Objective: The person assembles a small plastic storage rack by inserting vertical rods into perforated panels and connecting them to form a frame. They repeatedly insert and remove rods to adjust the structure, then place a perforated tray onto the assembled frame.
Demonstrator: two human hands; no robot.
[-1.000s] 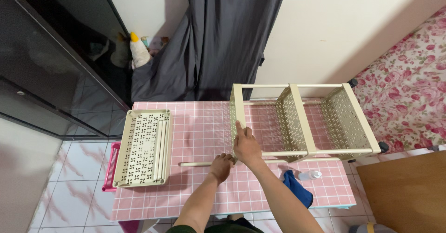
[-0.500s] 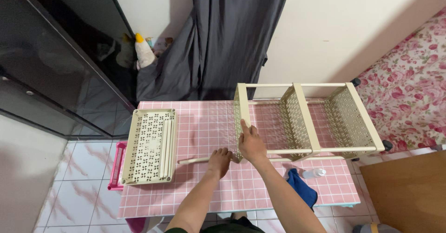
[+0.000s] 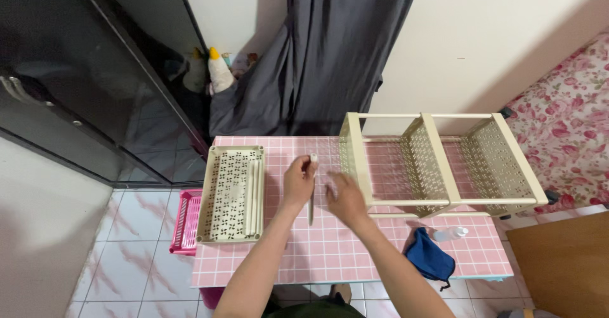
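Observation:
My left hand [image 3: 299, 181] grips a thin cream rod [image 3: 311, 197] that now points away from me over the pink tiled table [image 3: 330, 248]. My right hand [image 3: 346, 196] hovers open just to the right of the rod, close to the left end of a cream perforated shelf rack [image 3: 438, 166] lying on its side. To the left of my left hand sits a cream perforated tray [image 3: 231, 192] with a couple of rods resting along its right side.
A blue cloth [image 3: 430, 258] and a small clear bottle [image 3: 449, 233] lie at the table's front right. A pink basket [image 3: 184, 221] sits on the floor at left. Dark curtain [image 3: 330, 51], black cabinet [image 3: 76, 90], and floral bedding [image 3: 571, 115] surround the table.
The rod lay across the table under both hands; my left hand has lifted and turned it lengthwise. My right hand has come off the rack's corner post.

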